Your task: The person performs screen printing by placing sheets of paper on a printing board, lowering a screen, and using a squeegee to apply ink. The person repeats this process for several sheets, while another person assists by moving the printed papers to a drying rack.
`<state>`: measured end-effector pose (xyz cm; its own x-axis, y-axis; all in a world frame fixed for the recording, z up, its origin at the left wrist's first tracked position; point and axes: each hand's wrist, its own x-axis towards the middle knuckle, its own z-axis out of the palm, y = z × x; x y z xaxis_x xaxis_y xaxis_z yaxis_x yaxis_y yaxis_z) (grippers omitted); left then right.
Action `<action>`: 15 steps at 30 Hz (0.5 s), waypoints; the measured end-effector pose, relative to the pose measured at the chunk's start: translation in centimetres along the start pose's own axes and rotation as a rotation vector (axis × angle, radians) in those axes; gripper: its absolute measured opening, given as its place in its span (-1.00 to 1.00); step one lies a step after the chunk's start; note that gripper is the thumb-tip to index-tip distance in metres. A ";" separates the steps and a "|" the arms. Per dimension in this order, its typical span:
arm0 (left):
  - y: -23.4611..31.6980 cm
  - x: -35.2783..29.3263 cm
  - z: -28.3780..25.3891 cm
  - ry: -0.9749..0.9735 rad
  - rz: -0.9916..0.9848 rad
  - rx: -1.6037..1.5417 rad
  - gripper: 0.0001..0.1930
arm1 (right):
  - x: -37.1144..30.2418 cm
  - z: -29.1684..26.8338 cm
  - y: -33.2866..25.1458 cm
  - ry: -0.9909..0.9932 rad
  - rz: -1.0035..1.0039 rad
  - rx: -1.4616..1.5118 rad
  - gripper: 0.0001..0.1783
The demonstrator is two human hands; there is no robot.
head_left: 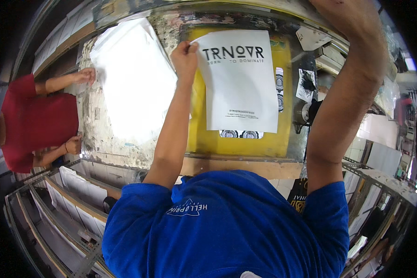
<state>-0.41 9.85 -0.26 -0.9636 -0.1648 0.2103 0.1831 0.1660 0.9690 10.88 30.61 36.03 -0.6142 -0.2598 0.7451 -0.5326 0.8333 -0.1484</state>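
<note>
My left hand [185, 53] is closed in a pinch on the upper left corner of a white sheet [241, 90] with black print. That corner is lifted and curled, while the rest of the sheet lies over a yellow board [199, 134]. Whether the sheet is paper or thin plastic I cannot tell. Round black-and-white printed labels [241, 134] show from under its lower edge and along its right side. My right hand [340, 11] reaches up to the top edge of the view, its fingers cut off by the frame. To the left lies a loose pile of blank white sheets [134, 88].
A co-worker in a red shirt [39, 125] stands at the left, one hand [84, 75] beside the pile. Right of the board are an ink-smeared paper [306, 85] and a dark-topped container [306, 113]. Metal shelving [55, 222] stands at the lower left.
</note>
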 end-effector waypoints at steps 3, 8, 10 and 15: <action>0.8 -1.3 -6.7 0.143 -0.072 0.039 -0.79 | 0.6 -0.7 -1.8 -0.200 0.072 -0.046 -0.51; -2.1 -4.2 -20.1 0.465 -0.116 -0.037 -0.85 | 1.0 -0.6 -2.0 -0.203 0.272 0.030 -0.48; -3.8 -5.4 -25.6 0.615 -0.148 -0.019 -0.86 | 0.0 -0.5 -3.3 -0.180 0.143 -0.028 -0.49; -5.3 -7.3 -35.4 0.955 -0.235 0.012 -0.86 | 1.0 -0.5 -3.0 -0.196 0.303 0.072 -0.49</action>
<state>12.59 -24.26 -2.32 -0.4119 -0.9106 0.0339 0.0000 0.0372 0.9993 12.16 28.12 37.59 -0.8467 -0.1005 0.5225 -0.3443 0.8522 -0.3940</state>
